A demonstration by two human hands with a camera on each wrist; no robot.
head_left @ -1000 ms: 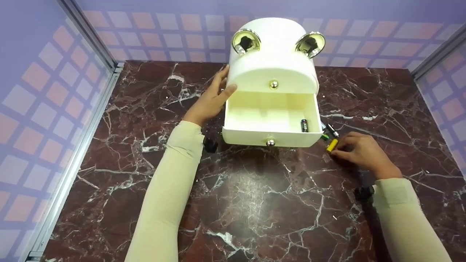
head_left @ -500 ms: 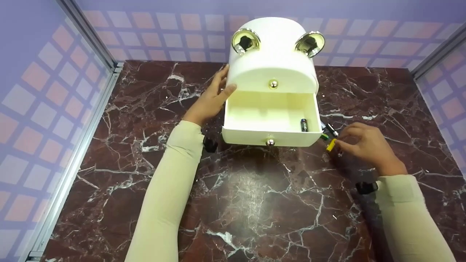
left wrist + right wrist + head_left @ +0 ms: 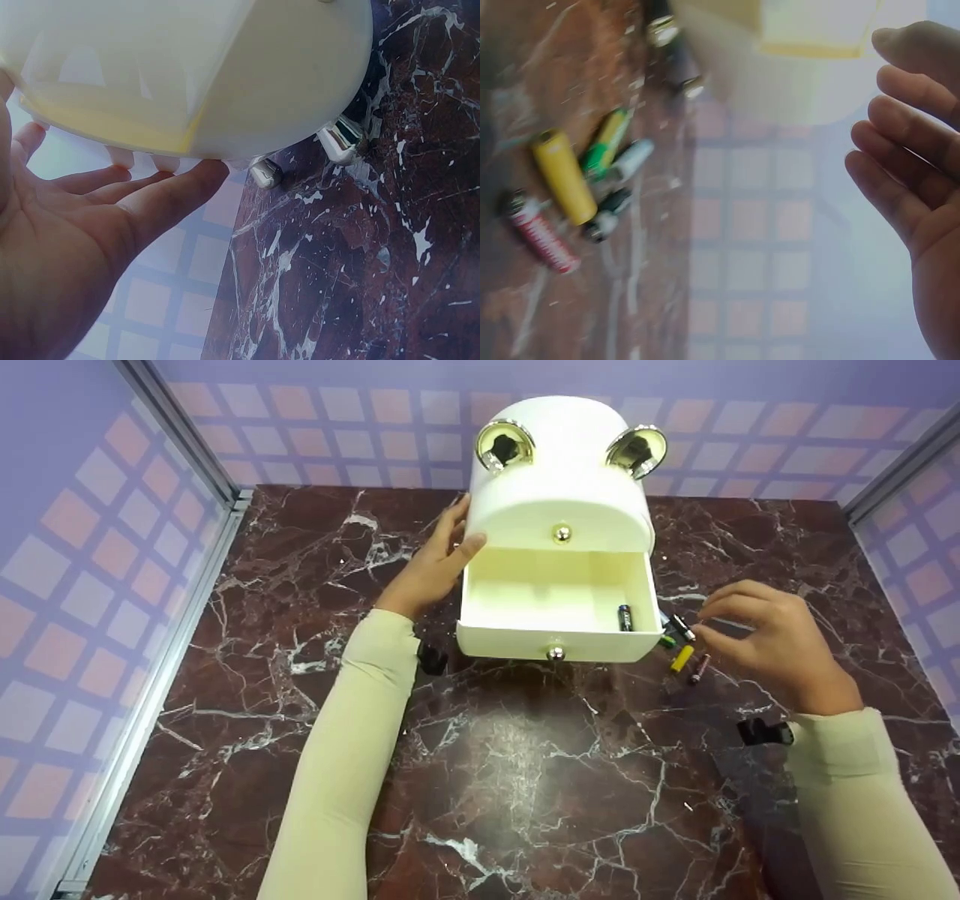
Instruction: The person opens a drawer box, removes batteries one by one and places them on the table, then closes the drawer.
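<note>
- R hand (image 3: 781, 639): fingers apart, nothing held; loose batts (image 3: 682, 658) near fingertips, drawer side.
- L hand (image 3: 429, 566): fingers against cabinet (image 3: 559, 472) side; drawer (image 3: 510, 643) out to its right, 1 dark batt (image 3: 625, 619) inside.
- Risk: batts prob. roll if R fingers brush them; cabinet may shift if L support eases.
- R wrist cam: 5 loose, incl. pale-blue batt (image 3: 631, 160), mostly hidden in head view. Only head shows dark batt.

walls (image 3: 337, 371) — lilac, checkered pink and white | tabletop (image 3: 525, 787) — dark red, white-veined
</note>
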